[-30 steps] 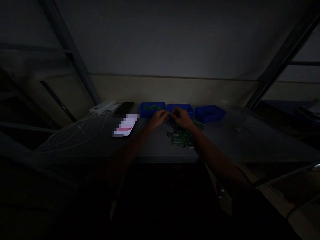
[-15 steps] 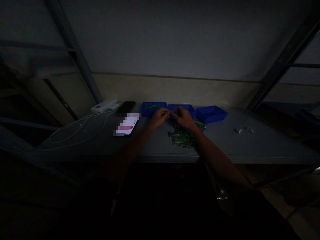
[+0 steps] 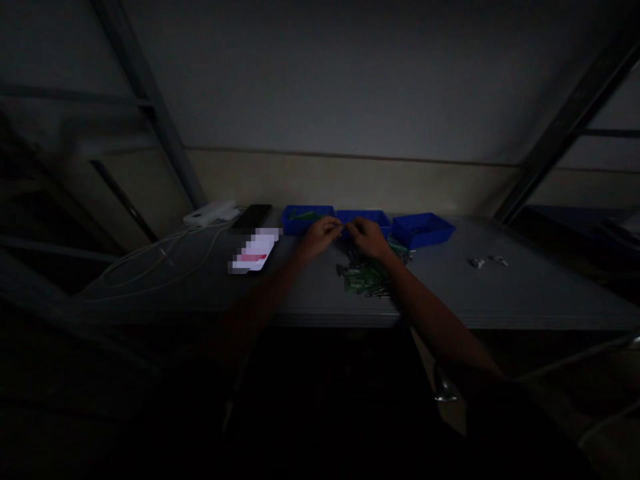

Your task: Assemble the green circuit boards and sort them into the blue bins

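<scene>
My left hand point(image 3: 322, 235) and my right hand point(image 3: 367, 236) are close together in front of the middle blue bin point(image 3: 379, 217). Fingers of both hands are closed in a pinch, their tips nearly meeting. Whatever they hold is too small and dark to make out. Below my right hand lies a pile of green pieces and thin metal parts point(image 3: 367, 279). The left blue bin point(image 3: 291, 225), behind my left hand, holds some green pieces. A third blue bin point(image 3: 425, 230) stands to the right of my right hand.
On the left of the grey table point(image 3: 310, 300) are a lit phone point(image 3: 257, 250), a dark flat device point(image 3: 253, 217) and a white power strip point(image 3: 213, 212) with looping cables point(image 3: 135, 257). Two small white items point(image 3: 476, 263) lie at the right. Metal posts point(image 3: 173, 150) flank the table.
Both hands stay in nearly the same place, with their fingertips shifting slightly. The bins and the pile look the same.
</scene>
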Motion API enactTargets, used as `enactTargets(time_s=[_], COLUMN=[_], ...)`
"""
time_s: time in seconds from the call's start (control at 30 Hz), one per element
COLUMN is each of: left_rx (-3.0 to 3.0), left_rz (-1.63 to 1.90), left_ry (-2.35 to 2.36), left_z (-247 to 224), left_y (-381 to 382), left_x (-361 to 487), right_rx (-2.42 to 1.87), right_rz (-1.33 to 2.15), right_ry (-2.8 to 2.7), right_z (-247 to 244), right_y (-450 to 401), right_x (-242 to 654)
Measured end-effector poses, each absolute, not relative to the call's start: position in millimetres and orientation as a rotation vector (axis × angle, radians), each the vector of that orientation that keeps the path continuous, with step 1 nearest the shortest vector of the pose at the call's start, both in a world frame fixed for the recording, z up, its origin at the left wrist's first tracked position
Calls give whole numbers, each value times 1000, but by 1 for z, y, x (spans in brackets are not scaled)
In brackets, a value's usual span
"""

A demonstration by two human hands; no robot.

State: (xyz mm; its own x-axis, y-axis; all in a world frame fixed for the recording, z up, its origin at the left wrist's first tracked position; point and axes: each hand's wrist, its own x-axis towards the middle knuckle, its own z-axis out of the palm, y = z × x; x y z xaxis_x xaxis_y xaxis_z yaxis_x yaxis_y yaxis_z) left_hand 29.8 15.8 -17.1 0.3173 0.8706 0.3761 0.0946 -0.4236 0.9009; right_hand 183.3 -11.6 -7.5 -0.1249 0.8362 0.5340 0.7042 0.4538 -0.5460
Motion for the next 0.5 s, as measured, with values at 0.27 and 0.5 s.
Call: enactTargets(time_s=[0.27,0.5], left_rx=[1862,1802], left_rz=[1189,1192], left_ry=[932,829], left_z=[-18,-19], left_y=[18,17], left_x=[30,29], right_rx=[-1227,-1250], right_rz=[225,178], right_ry=[-1882,-1861], right_z=[-9,-8], right_y=[-12,-10], right_x=[183,185])
